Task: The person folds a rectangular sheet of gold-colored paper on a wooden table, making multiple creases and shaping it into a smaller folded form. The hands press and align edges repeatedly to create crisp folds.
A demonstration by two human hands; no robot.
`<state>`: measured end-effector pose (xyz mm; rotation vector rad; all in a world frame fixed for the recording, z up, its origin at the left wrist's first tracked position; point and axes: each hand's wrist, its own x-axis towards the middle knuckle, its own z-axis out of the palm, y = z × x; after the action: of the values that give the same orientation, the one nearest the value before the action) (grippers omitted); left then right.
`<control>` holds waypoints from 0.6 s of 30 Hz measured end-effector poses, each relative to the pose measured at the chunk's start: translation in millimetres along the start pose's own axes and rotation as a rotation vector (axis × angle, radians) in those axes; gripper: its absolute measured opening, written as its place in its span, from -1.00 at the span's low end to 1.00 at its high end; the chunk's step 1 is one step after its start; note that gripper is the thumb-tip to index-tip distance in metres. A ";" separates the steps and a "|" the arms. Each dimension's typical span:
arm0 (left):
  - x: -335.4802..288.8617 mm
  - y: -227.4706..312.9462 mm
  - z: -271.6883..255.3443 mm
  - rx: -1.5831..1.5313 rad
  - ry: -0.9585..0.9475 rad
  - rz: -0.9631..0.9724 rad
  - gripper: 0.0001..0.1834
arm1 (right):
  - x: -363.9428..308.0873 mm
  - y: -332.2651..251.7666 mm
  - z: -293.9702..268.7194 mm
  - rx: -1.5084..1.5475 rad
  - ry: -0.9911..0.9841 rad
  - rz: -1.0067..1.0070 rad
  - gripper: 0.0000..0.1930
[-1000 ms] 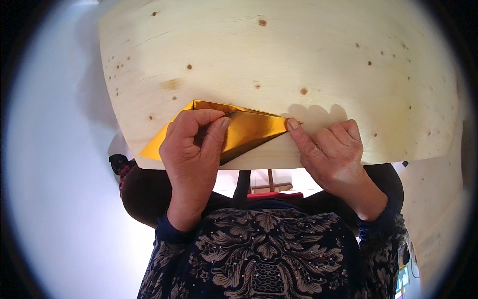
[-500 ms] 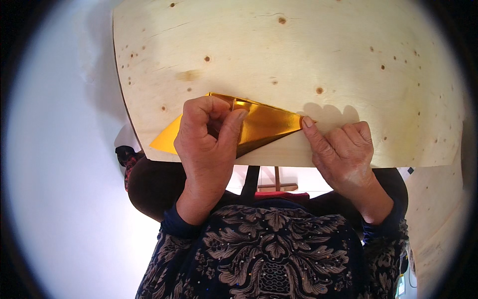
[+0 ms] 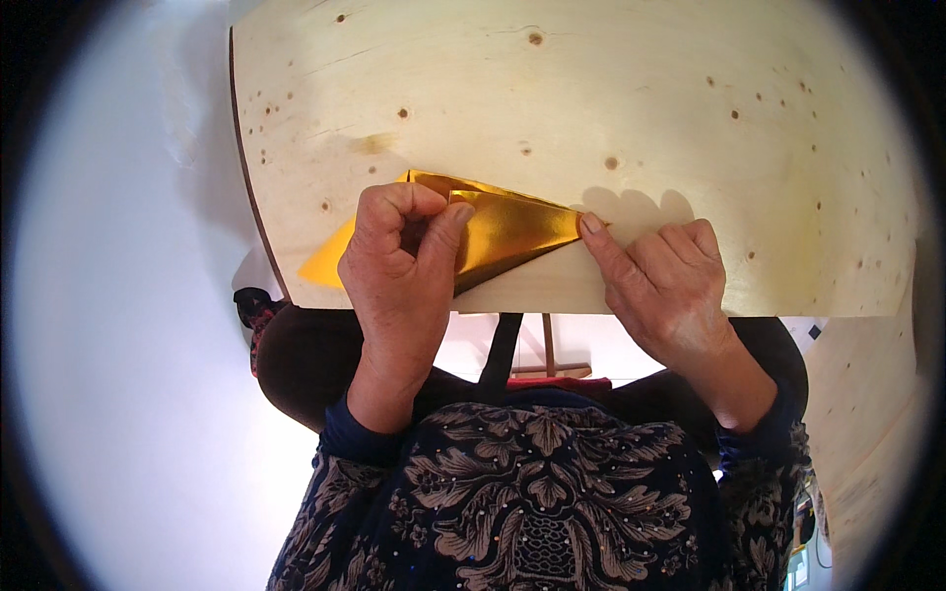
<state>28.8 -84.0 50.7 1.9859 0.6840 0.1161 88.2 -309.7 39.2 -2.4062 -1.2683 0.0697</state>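
A sheet of shiny gold foil paper (image 3: 507, 234), folded into a long shape that narrows to a point at the right, lies near the front edge of the wooden board. My left hand (image 3: 399, 266) covers its middle and pinches the edge of an upper layer between thumb and forefinger. That layer stands slightly raised, with a gap at the fold behind it. At the narrow right tip, my right hand (image 3: 665, 271) grips the paper with one digit on top and the other fingers curled in. What lies under that digit is hidden. A flat yellow corner (image 3: 327, 264) sticks out left of my left hand.
The pale wooden board (image 3: 631, 89) has dark knots and reaches away from me. Its left edge drops to a white floor (image 3: 128, 325). Below the front edge, my knees and a wooden piece (image 3: 550, 371) show.
Both hands and the gold paper appear a little further left and up in the view, as does the board's front edge. The left hand's pinch and the right hand's hold on the tip persist.
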 end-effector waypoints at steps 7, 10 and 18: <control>4.0 -8.1 0.3 0.270 0.038 0.287 -0.74 | -0.4 0.5 2.6 0.022 0.020 0.000 -0.41; 7.3 -7.7 0.5 0.344 0.033 0.348 -0.74 | -0.8 1.3 2.6 0.030 0.025 -0.004 -0.41; 5.3 2.3 1.5 0.139 0.017 0.056 -0.76 | 0.4 0.3 1.4 0.007 0.017 -0.008 -0.43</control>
<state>34.7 -83.3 50.7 2.1403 0.6628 0.1216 88.4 -309.0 37.9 -2.3902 -1.2678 0.0514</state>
